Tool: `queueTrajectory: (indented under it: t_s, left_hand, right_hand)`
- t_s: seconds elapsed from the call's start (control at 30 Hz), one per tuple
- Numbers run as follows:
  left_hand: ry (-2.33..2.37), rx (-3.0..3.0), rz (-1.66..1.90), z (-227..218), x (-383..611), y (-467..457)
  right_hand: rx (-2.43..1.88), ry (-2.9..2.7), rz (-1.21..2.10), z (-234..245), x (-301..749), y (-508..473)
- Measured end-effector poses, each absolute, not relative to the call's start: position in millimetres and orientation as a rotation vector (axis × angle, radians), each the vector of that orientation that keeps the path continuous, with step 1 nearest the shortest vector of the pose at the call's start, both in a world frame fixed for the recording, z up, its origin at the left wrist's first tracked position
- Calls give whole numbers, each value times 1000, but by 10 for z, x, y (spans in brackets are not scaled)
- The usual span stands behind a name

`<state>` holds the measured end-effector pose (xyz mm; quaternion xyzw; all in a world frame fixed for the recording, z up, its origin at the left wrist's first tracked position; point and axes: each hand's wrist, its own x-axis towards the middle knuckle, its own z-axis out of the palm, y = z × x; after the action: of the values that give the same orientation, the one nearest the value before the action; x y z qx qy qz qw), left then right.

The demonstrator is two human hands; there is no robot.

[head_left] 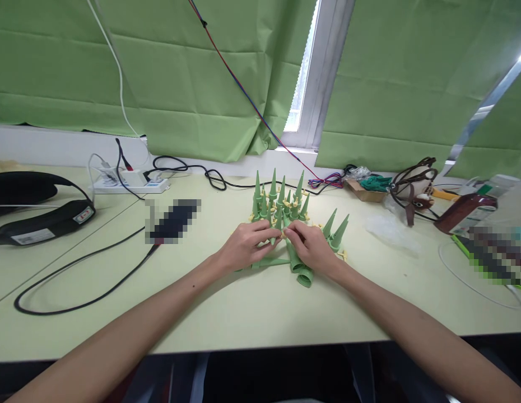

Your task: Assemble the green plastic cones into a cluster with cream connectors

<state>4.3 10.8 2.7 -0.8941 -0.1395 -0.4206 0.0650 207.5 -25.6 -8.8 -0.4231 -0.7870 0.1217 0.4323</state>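
My left hand (246, 244) is closed around a green plastic watering spike (273, 240), whose pointed end shows below the fingers. Fingertips of my right hand (310, 246) meet it from the other side, pinched at a small yellowish piece that they mostly cover. Just behind both hands stands a cluster of upright green spikes (281, 193) with small yellow valves among them. Two more upright spikes (336, 235) are to the right of my right hand. Under my hands lie loose green spikes (303, 278), their round threaded open ends facing me.
On the left are a black headset-like device (42, 221), a phone-like blurred item with a looping black cable (75, 310), and a white power strip (130, 183). Rightward lie clear plastic wrap (392, 232), a small cardboard box (363, 190), a brown bottle (466, 212) and a keyring-like bundle (418, 187).
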Motion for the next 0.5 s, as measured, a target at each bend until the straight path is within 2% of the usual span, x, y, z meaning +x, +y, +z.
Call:
queueTrajectory:
  t_s: [0.5]
  left_hand:
    - [-535,-2789,-1221,43,34,105]
  right_hand:
    - [-1054,-1933,269,-93,2074,-257]
